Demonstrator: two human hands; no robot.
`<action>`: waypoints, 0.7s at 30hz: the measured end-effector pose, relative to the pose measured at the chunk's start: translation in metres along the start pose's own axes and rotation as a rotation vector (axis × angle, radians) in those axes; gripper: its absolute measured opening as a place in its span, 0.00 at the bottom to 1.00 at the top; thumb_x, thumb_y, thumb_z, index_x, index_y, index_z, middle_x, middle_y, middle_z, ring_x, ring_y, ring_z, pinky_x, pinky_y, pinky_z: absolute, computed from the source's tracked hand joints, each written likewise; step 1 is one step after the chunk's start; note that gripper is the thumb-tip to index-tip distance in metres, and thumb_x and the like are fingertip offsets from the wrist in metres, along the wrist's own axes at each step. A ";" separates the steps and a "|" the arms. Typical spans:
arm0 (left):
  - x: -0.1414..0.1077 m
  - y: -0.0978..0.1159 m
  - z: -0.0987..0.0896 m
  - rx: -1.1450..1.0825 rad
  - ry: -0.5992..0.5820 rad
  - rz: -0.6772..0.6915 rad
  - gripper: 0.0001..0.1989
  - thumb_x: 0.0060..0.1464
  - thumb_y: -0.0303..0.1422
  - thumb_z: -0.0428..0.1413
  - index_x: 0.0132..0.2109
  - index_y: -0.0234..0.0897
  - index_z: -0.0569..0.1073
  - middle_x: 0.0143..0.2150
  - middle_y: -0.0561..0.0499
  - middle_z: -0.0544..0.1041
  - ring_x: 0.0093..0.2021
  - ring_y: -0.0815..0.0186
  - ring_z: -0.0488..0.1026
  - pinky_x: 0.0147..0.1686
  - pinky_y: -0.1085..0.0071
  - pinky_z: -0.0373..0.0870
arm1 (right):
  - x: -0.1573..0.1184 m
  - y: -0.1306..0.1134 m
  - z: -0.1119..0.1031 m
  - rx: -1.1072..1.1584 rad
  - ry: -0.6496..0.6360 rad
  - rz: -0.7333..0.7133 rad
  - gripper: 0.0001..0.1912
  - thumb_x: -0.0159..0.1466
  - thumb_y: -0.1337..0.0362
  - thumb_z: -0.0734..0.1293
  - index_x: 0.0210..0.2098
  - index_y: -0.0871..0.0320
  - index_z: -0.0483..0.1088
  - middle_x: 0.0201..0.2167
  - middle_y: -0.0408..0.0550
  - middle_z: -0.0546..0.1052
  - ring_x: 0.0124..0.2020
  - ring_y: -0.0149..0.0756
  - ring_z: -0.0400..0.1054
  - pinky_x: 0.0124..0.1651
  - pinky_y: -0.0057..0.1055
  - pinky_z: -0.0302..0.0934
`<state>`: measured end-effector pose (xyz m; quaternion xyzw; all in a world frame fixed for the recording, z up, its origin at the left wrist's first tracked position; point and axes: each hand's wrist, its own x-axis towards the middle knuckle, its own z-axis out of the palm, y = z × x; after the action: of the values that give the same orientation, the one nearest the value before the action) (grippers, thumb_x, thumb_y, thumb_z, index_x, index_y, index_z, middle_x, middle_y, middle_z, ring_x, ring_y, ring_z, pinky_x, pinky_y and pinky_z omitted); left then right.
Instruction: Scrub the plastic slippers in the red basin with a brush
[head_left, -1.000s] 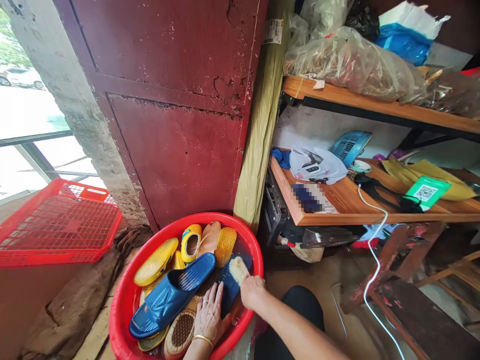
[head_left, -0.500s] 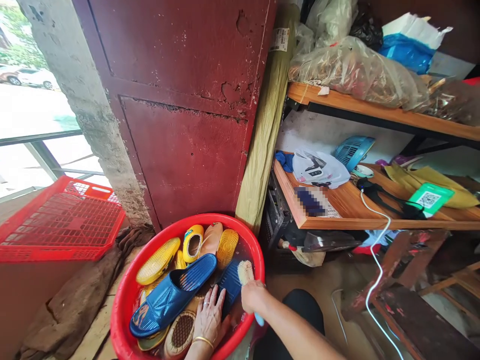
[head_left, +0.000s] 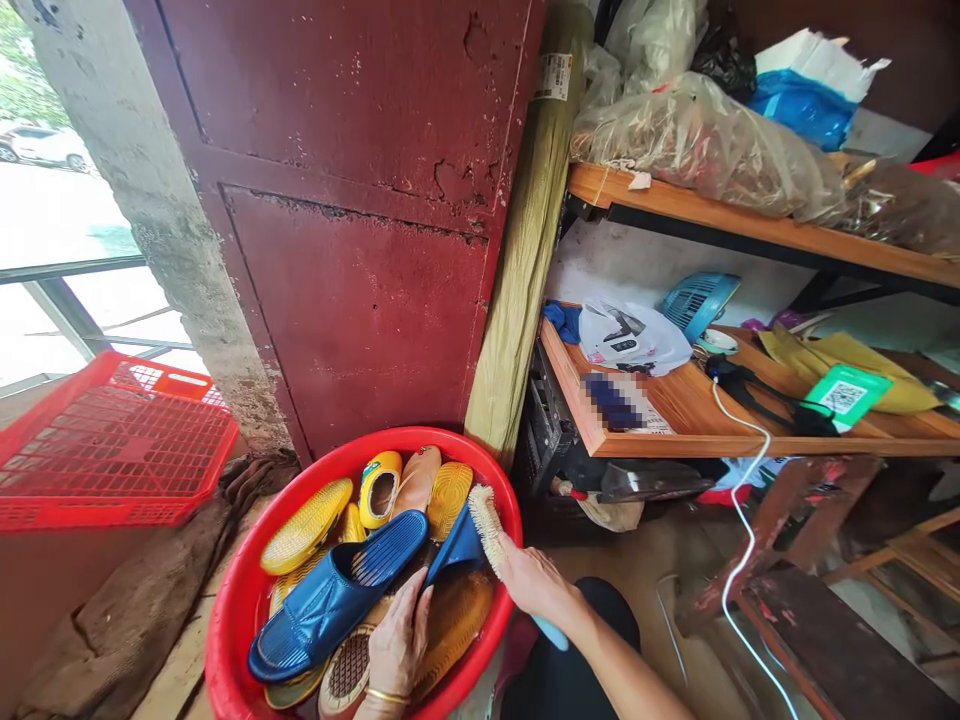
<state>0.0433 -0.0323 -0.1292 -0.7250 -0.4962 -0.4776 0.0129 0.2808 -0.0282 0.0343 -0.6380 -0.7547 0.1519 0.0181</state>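
Note:
My left hand, with a ring-like bracelet at the wrist, grips the edge of a blue slipper tilted up on its side. My right hand is closed around a scrubbing brush with cream bristles and a light blue handle end. The bristles touch or nearly touch the slipper's upper right side. Left of my hands, a second blue slipper lies across other footwear in a red tub. A yellow clog, a tan shoe and upturned yellow soles lie behind it.
A red plastic crate stands at left beside brown cloth. Behind the tub are a maroon door and a tall wrapped roll. To the right, a wooden shelf holds a blue fan; a white cable hangs down.
The slipper under my left hand has gone from lying flat to tilted on its edge, with my fingers now around it. The brush has moved slightly up, its bristles turned more upright.

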 end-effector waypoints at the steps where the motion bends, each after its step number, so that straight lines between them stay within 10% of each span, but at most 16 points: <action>1: 0.001 0.000 -0.001 -0.002 0.006 -0.010 0.20 0.68 0.40 0.47 0.58 0.36 0.73 0.50 0.42 0.84 0.46 0.60 0.84 0.47 0.66 0.81 | 0.002 -0.002 0.005 0.005 -0.009 0.006 0.29 0.72 0.62 0.52 0.72 0.59 0.55 0.46 0.60 0.82 0.46 0.48 0.78 0.48 0.36 0.65; 9: 0.001 -0.006 -0.003 -0.047 -0.086 -0.287 0.24 0.66 0.46 0.46 0.52 0.36 0.78 0.47 0.41 0.85 0.42 0.56 0.84 0.43 0.63 0.82 | 0.013 -0.022 0.037 -0.124 -0.024 -0.036 0.38 0.66 0.71 0.56 0.74 0.58 0.48 0.45 0.61 0.81 0.45 0.51 0.77 0.51 0.41 0.65; 21: 0.000 -0.005 -0.002 -0.099 -0.205 -0.470 0.23 0.62 0.45 0.49 0.53 0.37 0.78 0.49 0.41 0.84 0.46 0.53 0.83 0.48 0.59 0.80 | -0.025 -0.012 0.012 0.034 -0.126 -0.075 0.31 0.67 0.60 0.60 0.69 0.43 0.61 0.50 0.47 0.82 0.47 0.48 0.77 0.51 0.36 0.64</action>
<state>0.0386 -0.0307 -0.1304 -0.6340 -0.6258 -0.4153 -0.1844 0.2713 -0.0569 0.0305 -0.5980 -0.7750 0.2040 -0.0128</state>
